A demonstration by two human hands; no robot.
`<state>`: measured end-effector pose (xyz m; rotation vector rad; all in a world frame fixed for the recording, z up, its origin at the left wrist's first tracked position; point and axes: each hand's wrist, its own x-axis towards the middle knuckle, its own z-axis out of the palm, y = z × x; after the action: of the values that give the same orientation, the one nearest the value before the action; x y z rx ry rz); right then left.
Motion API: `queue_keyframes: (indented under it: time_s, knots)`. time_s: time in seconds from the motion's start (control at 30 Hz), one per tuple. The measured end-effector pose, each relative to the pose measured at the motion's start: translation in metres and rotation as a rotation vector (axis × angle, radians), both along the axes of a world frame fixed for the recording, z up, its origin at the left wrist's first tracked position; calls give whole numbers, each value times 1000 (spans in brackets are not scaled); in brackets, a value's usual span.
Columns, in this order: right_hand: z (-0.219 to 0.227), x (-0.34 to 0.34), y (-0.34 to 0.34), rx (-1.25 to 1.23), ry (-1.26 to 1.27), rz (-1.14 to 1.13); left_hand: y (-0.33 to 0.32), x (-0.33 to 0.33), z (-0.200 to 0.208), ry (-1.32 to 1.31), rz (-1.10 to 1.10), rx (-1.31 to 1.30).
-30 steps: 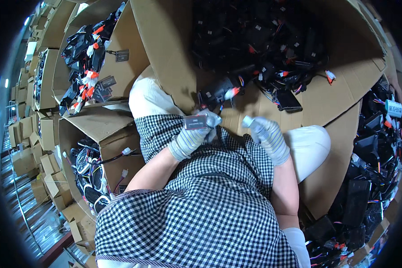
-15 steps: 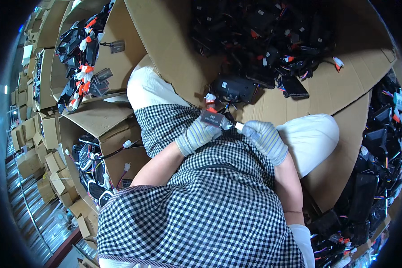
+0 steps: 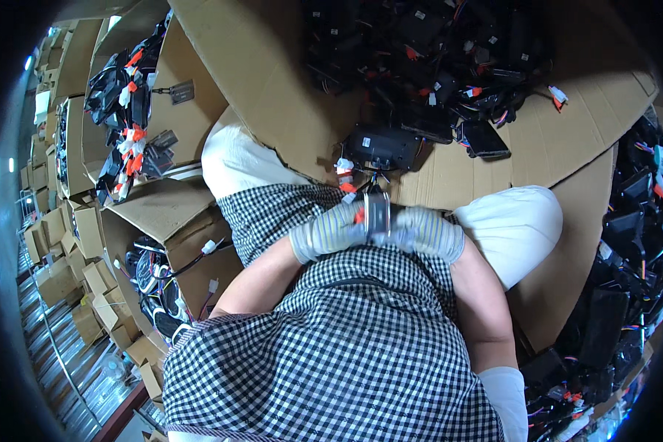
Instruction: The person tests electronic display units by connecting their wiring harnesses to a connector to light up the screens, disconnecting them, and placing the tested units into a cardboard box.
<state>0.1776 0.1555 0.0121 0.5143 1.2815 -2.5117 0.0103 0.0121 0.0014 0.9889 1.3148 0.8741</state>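
My left hand, in a grey striped glove, is closed around a small dark box with silvery edges, standing on end above my lap. A bit of red shows by its fingers. Close against the box's other side, my right hand wears the same kind of glove. Its fingers curl inward; their tips are blurred, and what they pinch cannot be made out. Just beyond my hands lies a black rectangular unit on cardboard, with white and red connectors beside it.
A big carton lies open ahead, heaped with black units and wires. More wired units fill the right side. At left stand cartons of connector-ended parts and cables. A checked apron covers my lap.
The small box has turned from lying flat to standing on end. My right hand has come closer to it, and the white-tipped piece it held no longer shows clearly.
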Motion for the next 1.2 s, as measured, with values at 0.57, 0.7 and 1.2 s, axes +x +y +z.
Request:
queue_keyframes:
  time_s: [0.57,0.7,1.2]
  knots:
    - [7,-1,1,-315,114,227,108,-35,-145,592,52,-535]
    - [3,-6,-5,-426,17,318,85,-34,-169,-18,302,-577]
    - [-40,-12,-14,801,8,419,15,-47,73,1498,93,846]
